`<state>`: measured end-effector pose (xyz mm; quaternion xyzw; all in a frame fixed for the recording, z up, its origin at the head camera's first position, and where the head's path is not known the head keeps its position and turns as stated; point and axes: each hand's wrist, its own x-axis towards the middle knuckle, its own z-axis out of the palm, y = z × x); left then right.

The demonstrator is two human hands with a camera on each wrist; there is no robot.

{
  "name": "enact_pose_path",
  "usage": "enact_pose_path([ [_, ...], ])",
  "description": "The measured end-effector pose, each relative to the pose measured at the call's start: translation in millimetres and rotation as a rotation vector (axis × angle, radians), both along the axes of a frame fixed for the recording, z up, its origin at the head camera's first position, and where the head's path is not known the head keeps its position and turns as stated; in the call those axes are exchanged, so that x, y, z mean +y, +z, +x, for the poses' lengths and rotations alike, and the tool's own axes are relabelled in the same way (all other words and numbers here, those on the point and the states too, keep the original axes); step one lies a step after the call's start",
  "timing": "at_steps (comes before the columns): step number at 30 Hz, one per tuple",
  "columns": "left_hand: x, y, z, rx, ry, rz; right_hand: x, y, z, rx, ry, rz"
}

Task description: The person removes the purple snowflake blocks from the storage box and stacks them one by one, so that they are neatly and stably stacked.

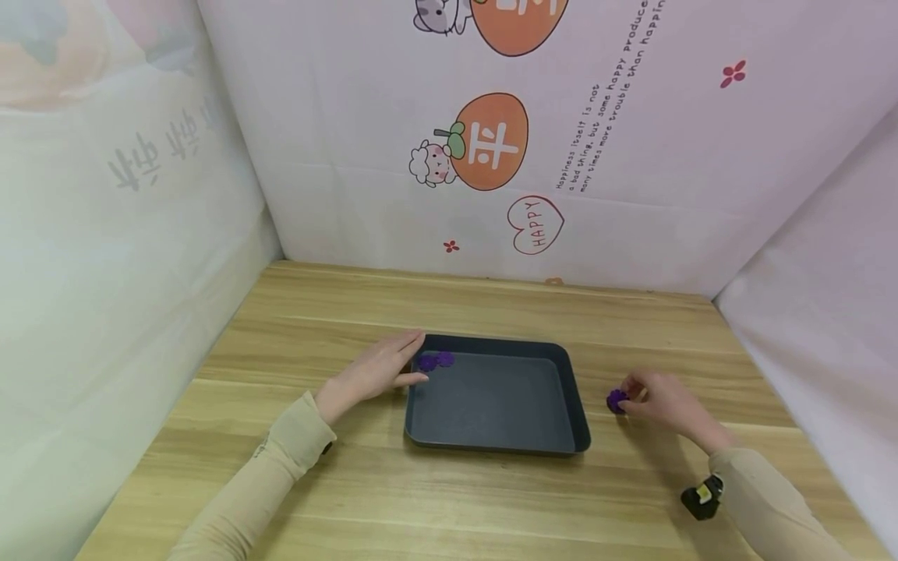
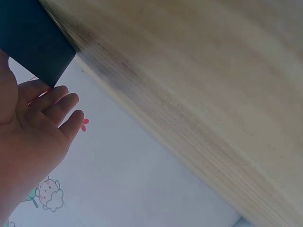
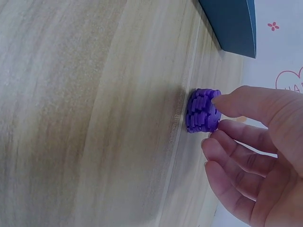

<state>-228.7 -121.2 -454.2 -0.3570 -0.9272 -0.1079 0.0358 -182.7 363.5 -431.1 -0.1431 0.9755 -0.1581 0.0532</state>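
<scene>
A dark grey rectangular tray (image 1: 491, 450) stands on the wooden table. Two purple notched discs (image 1: 445, 359) lie inside, by its far left corner. My left hand (image 1: 375, 366) rests at the tray's left rim, fingers extended near the corner and thumb over the inside; the left wrist view shows those fingers loosely bent beside the tray wall (image 2: 35, 40). Right of the tray, a short stack of purple notched discs (image 3: 201, 111) stands on the table. My right hand (image 1: 659, 401) pinches the top of this stack between thumb and index finger, its other fingers curved below.
The wooden table (image 1: 337, 491) is bounded by white cloth walls at the left, the back (image 1: 365, 195) and the right. A black wrist device (image 1: 701, 499) hangs under my right sleeve.
</scene>
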Motion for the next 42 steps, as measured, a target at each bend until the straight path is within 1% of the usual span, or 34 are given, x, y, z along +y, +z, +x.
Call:
enact_pose_path([
  [7, -0.7, -2.0, -0.5, 0.001, 0.003, -0.007, 1.0, -1.6, -0.1, 0.014, 0.001, -0.002],
  [23, -2.1, -2.8, 0.4, 0.024, 0.002, -0.004, -0.1, 0.3, 1.1, 0.010, 0.014, -0.002],
  [33, -2.5, -5.0, -0.6, 0.024, -0.004, 0.007, -8.6, 11.6, -1.7, 0.036, 0.026, -0.024],
  [39, -0.9, -3.8, -0.7, 0.020, -0.001, 0.007, -22.0, 19.4, -9.2, 0.011, 0.032, -0.018],
  [42, 0.3, -3.8, -1.3, 0.035, -0.008, 0.005, -29.5, 22.7, -13.9, 0.018, 0.041, -0.014],
])
